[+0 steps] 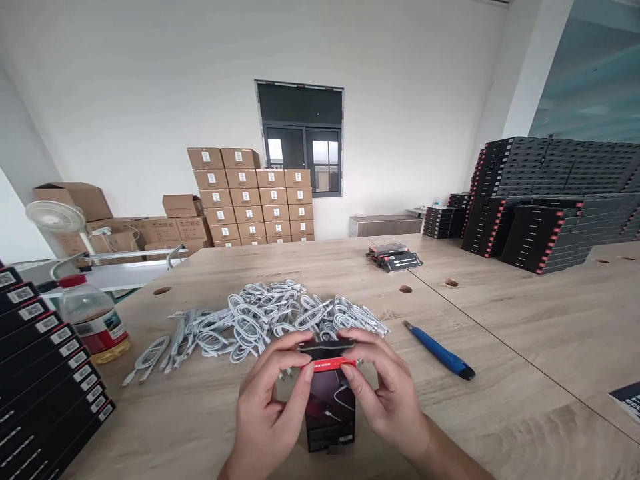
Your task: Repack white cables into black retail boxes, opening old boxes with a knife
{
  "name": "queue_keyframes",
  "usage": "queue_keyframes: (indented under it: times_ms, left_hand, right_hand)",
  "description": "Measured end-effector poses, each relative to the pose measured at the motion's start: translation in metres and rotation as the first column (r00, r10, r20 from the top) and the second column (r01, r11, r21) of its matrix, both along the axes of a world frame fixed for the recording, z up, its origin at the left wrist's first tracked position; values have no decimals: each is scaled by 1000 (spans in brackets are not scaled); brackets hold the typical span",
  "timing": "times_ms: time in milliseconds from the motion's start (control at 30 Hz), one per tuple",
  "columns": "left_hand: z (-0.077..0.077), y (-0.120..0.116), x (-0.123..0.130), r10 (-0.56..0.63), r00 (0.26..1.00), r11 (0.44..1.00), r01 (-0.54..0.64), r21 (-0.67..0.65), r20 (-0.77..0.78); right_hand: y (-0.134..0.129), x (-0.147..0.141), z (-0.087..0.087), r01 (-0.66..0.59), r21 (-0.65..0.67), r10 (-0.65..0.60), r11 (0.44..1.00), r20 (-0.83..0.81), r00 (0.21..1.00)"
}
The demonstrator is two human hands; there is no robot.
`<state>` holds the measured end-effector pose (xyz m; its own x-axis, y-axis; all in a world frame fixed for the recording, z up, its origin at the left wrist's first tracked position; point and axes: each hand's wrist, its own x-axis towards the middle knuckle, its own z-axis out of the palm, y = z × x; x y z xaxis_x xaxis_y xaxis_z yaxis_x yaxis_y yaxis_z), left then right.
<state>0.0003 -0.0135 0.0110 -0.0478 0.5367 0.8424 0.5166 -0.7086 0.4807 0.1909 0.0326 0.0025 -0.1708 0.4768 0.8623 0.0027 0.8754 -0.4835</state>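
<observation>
A small black box [330, 413] with a red strip near its top and a cable picture on its face stands upright near the table's front edge. My left hand [280, 393] pinches the upper left side of it, thumb on the red strip. On the upper right side, my right hand [383, 387] grips it the same way. The black top flap shows between my fingertips; the inside of the box cannot be made out. Just beyond my hands lies a wide pile of coiled light grey cables [255, 313].
Stacked black boxes [45, 373] and a red-capped bottle [95, 320] stand at the left. A blue tool [440, 350] lies right of my hands. Flat black packages [395, 257] lie farther back, and large black box stacks [545, 233] stand at the right.
</observation>
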Motion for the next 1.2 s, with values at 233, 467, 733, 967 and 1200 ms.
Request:
queue_keyframes:
  times_ms: [233,467,733,967,1200]
  left_hand:
    - [11,-11,0,-99,995,993,98,-63,-6]
    - [32,-17,-9,-136,977,985,116,-127,-166]
    - [30,-16,-7,-139,974,987,123,-101,-176]
    - [30,-17,-7,-164,970,985,150,-86,-177]
    - [34,-18,-9,-197,973,969,174,-174,-124]
  right_hand:
    - [-10,0,4,-181,-174,156,968,-152,976]
    - [-10,5,17,-306,-308,279,901,-130,952]
    - [-8,7,20,-399,-364,353,842,-187,917]
    - [0,23,25,-415,-330,432,848,-21,901]
    - [3,26,24,-404,-325,435,855,25,900]
